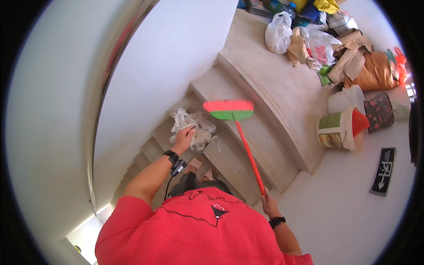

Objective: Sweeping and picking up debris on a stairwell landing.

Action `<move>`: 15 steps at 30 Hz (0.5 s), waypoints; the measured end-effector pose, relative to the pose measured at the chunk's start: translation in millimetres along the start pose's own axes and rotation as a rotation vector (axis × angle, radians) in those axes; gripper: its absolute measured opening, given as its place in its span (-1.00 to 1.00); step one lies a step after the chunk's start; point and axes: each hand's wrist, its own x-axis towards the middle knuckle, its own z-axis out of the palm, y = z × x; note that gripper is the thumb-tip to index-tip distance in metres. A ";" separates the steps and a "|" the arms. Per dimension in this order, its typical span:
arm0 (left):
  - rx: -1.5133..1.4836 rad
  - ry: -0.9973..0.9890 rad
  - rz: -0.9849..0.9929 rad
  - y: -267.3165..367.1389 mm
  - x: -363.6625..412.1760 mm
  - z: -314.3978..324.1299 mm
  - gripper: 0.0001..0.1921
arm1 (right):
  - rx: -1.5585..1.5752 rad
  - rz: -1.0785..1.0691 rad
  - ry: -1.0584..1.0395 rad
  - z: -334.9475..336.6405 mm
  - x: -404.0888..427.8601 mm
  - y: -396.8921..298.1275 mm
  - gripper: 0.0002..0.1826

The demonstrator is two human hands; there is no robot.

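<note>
My left hand [183,140] grips a bundle of crumpled, translucent plastic bags [198,124] over the stairs. A small dark piece shows by the thumb, too small to identify. In my right hand [270,203] is the end of a red broom handle [248,152]. The broom's head, with its green plastic base [228,115] and pink-red bristles [228,105], points away from me, bristles outermost. It is held in front of the concrete steps [225,89]; whether it touches them I cannot tell. My feet [195,163] are on the stairs below the bag bundle.
On the upper landing [265,63] lie plastic bags [280,33], torn cardboard [349,64] and a brown sack [374,73]. A labelled bucket [334,129] and a white bucket [346,99] stand by the right wall. A white parapet [159,59] borders the stairs; an exit sign [383,171] hangs right.
</note>
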 end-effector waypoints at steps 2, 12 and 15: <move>-0.007 -0.034 -0.037 3.7 -0.2 -0.6 -0.71 | 0.010 0.043 -0.012 -10.9 -19.9 -19.6 -0.51; -0.011 -0.162 0.062 4.1 11.1 16.7 -0.71 | 0.349 0.041 0.099 18.4 53.0 -76.6 -0.55; -0.024 -0.218 0.069 3.4 11.8 19.3 -0.66 | 0.718 0.203 0.084 23.6 24.1 -78.4 -0.55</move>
